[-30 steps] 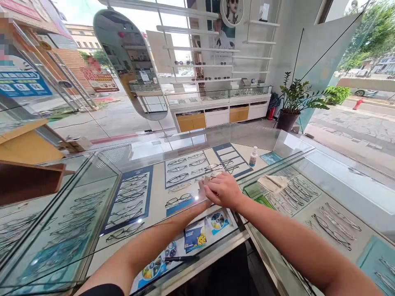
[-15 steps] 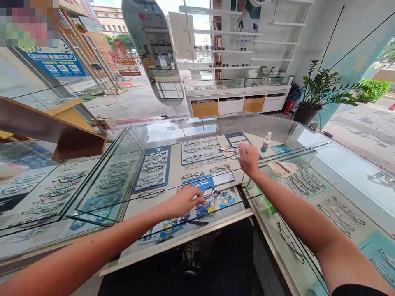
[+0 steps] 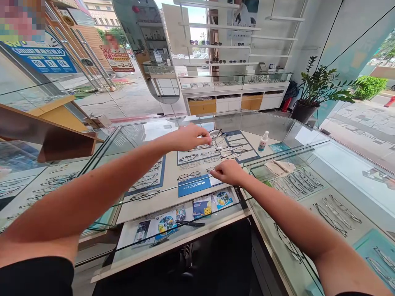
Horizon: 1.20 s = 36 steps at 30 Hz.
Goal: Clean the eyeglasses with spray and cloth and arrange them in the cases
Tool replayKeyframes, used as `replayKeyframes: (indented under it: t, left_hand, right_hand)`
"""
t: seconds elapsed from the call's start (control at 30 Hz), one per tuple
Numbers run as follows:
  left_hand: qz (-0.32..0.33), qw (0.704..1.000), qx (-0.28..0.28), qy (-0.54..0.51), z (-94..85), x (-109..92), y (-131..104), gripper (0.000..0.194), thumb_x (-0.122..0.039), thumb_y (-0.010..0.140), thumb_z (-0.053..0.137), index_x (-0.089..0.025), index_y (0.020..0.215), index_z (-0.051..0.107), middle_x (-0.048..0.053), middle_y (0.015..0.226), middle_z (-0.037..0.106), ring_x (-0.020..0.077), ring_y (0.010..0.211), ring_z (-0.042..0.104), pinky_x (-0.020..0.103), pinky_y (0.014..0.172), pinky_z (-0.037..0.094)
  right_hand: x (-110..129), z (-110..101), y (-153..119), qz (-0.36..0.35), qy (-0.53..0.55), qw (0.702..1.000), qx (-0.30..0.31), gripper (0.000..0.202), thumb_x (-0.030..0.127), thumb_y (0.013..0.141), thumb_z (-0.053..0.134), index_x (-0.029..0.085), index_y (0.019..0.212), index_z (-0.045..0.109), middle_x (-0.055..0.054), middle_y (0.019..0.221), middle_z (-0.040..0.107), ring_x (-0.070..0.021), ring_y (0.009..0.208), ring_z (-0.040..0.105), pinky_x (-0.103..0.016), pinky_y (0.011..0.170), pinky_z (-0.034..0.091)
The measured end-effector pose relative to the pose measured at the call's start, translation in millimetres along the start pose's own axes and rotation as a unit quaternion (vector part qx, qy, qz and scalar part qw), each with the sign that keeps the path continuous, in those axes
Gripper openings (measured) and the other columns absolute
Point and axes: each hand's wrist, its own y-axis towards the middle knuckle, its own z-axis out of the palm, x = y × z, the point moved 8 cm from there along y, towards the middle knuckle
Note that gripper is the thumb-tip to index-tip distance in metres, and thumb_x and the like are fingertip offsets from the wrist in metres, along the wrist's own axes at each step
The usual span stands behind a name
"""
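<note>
My left hand reaches out over the glass counter, its fingers closed on a pair of dark-framed eyeglasses. These are held above a tray of glasses. Nearer to me, my right hand hovers over the counter with curled fingers. Its fingertips are beside a thin-framed pair of spectacles, and what they hold, if anything, is hidden. More glasses lie on a blue-edged tray beyond the right hand. Another dark pair rests behind a blue leaflet.
A white spray bottle stands at the right, by a teal card. A beige cloth lies on the right-hand case, above rows of frames. Leaflets and a black pen are close to me. A potted plant stands beyond.
My left hand has carried its eyeglasses forward from above the leaflet to the far tray. My right hand has drawn back from the right tray towards me and to the left.
</note>
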Motion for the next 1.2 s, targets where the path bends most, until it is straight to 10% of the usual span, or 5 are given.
replayKeyframes:
  t: [0.2, 0.4, 1.2]
  left_hand:
    - [-0.008, 0.998, -0.027, 0.061, 18.6, 26, 151, 0.044, -0.06, 0.103, 0.053, -0.027, 0.107, 0.083, 0.01, 0.107, 0.083, 0.0409, 0.147, 0.05, 0.055, 0.123, 0.036]
    - [-0.035, 0.997, -0.025, 0.06, 53.6, 58, 222, 0.043, -0.059, 0.097, 0.059, -0.024, 0.097, 0.084, 0.015, 0.095, 0.079, 0.0451, 0.143, 0.047, 0.059, 0.118, 0.035]
    - [-0.019, 0.99, -0.005, 0.136, 84.5, 85, 254, 0.047, -0.05, 0.105, 0.047, -0.02, 0.117, 0.082, 0.023, 0.123, 0.079, 0.0455, 0.143, 0.048, 0.059, 0.117, 0.028]
  right_hand:
    - [-5, 2, 2, 0.01, 0.017, 1.0, -0.001, 0.051, 0.05, 0.114, 0.054, 0.021, 0.078, 0.075, -0.006, 0.079, 0.077, -0.0181, 0.074, 0.058, -0.035, 0.065, 0.019]
    - [-9, 2, 7, 0.015, 0.04, 0.999, -0.017, 0.049, 0.05, 0.113, 0.056, 0.022, 0.076, 0.072, -0.003, 0.076, 0.075, -0.0175, 0.072, 0.057, -0.034, 0.065, 0.019]
    - [-10, 1, 7, 0.02, 0.047, 0.999, -0.016, 0.048, 0.046, 0.114, 0.053, 0.022, 0.076, 0.069, -0.004, 0.077, 0.075, -0.0184, 0.073, 0.057, -0.034, 0.065, 0.02]
